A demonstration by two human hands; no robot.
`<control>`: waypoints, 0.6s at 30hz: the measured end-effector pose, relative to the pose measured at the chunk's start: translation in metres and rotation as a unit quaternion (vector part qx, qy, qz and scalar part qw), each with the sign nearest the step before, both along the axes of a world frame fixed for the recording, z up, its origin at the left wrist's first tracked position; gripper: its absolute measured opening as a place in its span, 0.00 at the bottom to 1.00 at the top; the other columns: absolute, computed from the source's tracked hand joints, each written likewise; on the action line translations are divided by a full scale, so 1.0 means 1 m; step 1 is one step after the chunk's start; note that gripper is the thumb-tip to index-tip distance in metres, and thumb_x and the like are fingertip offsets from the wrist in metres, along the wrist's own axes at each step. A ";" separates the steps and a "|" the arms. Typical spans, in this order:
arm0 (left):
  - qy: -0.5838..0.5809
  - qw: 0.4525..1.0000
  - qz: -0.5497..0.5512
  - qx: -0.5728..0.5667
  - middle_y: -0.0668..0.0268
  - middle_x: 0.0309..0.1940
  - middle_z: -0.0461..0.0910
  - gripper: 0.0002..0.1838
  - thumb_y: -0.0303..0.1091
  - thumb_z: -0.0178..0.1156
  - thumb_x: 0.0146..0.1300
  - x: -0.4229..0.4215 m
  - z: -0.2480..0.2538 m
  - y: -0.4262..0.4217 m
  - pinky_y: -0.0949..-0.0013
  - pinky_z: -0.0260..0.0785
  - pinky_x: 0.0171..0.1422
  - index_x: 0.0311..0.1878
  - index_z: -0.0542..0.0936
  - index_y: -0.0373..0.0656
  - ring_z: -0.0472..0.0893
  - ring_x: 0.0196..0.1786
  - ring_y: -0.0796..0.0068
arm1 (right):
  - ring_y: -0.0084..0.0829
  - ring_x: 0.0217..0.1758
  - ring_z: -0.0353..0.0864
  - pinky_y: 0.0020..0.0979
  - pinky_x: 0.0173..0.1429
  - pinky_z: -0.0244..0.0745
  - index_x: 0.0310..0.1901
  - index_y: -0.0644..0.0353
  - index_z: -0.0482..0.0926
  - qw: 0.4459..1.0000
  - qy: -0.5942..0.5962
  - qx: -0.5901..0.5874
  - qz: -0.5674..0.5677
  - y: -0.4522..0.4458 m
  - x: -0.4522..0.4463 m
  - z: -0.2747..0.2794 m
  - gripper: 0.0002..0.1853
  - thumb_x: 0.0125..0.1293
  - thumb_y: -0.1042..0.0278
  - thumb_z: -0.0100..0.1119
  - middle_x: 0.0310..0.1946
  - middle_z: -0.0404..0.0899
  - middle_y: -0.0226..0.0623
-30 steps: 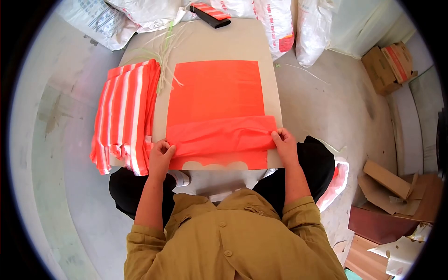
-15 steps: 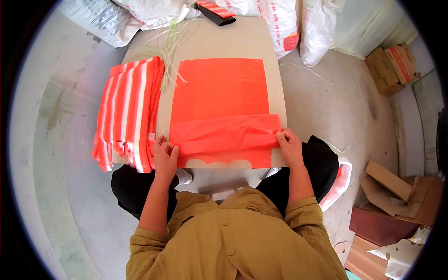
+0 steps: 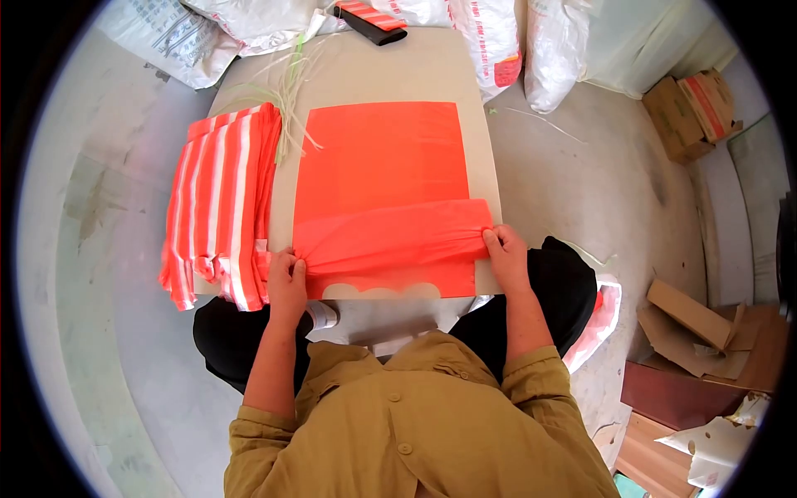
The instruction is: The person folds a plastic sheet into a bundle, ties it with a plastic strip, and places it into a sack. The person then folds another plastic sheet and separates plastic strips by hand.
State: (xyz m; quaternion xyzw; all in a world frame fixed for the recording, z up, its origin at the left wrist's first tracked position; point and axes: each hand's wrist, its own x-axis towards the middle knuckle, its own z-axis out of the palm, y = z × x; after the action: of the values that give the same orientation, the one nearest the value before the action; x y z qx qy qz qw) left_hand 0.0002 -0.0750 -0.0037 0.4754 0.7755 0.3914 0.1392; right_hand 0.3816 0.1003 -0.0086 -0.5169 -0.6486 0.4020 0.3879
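Nearest my view, I have the left hand (image 3: 286,280) and right hand (image 3: 507,251) pinching opposite ends of the loose red band (image 3: 390,236), thumbs and fingers clamped on its corners. I judge that the spread grip holds it straight and wrinkles down. The band lies across the near part of the red sheet (image 3: 382,158) — flat on the table (image 3: 415,66), probably for even support — with a scalloped edge at the front.

To the left, I see the striped stack (image 3: 217,191), overhanging the table's side, perhaps set there within reach. Beyond it lie pale strings (image 3: 289,91), then a dark bundle (image 3: 378,33) with a striped piece on top. Farthest off stand white sacks (image 3: 490,41) with red and blue lettering — too small for me to read. The cardboard boxes (image 3: 677,116) at right carry print I can't make out either.
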 end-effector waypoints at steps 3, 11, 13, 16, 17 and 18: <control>-0.041 0.998 0.018 -0.032 0.56 0.48 0.79 0.05 0.26 0.59 0.72 -0.002 0.003 0.001 0.67 0.69 0.59 0.40 0.75 0.34 0.78 0.50 0.63 | 0.36 0.35 0.74 0.34 0.44 0.71 0.32 0.67 0.75 1.000 -0.002 -0.011 -0.001 0.000 0.000 0.004 0.13 0.71 0.67 0.62 0.29 0.74 0.41; -0.042 0.999 0.014 0.005 0.54 0.53 0.77 0.08 0.26 0.62 0.68 0.004 0.006 -0.006 0.63 0.69 0.61 0.34 0.75 0.34 0.77 0.55 0.58 | 0.36 0.47 0.80 0.32 0.52 0.74 0.33 0.67 0.77 0.997 -0.014 -0.022 0.068 -0.006 0.017 0.003 0.11 0.67 0.68 0.65 0.46 0.81 0.42; -0.027 0.999 0.011 0.016 0.53 0.55 0.77 0.07 0.25 0.62 0.67 0.006 0.006 -0.008 0.63 0.68 0.64 0.34 0.75 0.35 0.77 0.57 0.57 | 0.37 0.50 0.80 0.32 0.54 0.74 0.33 0.66 0.78 0.996 -0.002 -0.040 0.080 -0.007 0.018 0.004 0.10 0.66 0.69 0.66 0.51 0.81 0.43; 0.009 0.999 -0.003 0.031 0.52 0.56 0.76 0.07 0.24 0.61 0.67 0.007 0.003 -0.008 0.61 0.68 0.65 0.33 0.74 0.35 0.77 0.58 0.55 | 0.39 0.52 0.80 0.33 0.55 0.74 0.34 0.66 0.79 0.996 -0.002 -0.040 0.084 -0.007 0.017 0.005 0.09 0.66 0.69 0.66 0.52 0.80 0.42; 0.024 0.999 -0.009 0.035 0.52 0.56 0.77 0.07 0.24 0.61 0.67 0.006 0.002 -0.008 0.61 0.68 0.65 0.33 0.74 0.34 0.77 0.58 0.54 | 0.40 0.53 0.79 0.33 0.56 0.74 0.34 0.67 0.79 0.995 -0.011 -0.038 0.088 -0.006 0.018 0.005 0.09 0.66 0.69 0.65 0.52 0.80 0.43; 0.025 0.999 -0.009 0.031 0.52 0.56 0.77 0.07 0.24 0.61 0.67 0.004 0.000 -0.007 0.61 0.68 0.65 0.33 0.74 0.34 0.77 0.59 0.54 | 0.40 0.54 0.79 0.34 0.57 0.74 0.35 0.67 0.79 0.995 -0.021 -0.036 0.093 -0.005 0.019 0.005 0.09 0.66 0.68 0.65 0.52 0.80 0.43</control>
State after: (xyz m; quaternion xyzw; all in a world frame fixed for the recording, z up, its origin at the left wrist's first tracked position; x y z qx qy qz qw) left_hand 0.0038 -0.0821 -0.0035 0.4962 0.7620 0.4018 0.1084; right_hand 0.4003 0.0949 -0.0032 -0.4764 -0.6867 0.4484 0.3168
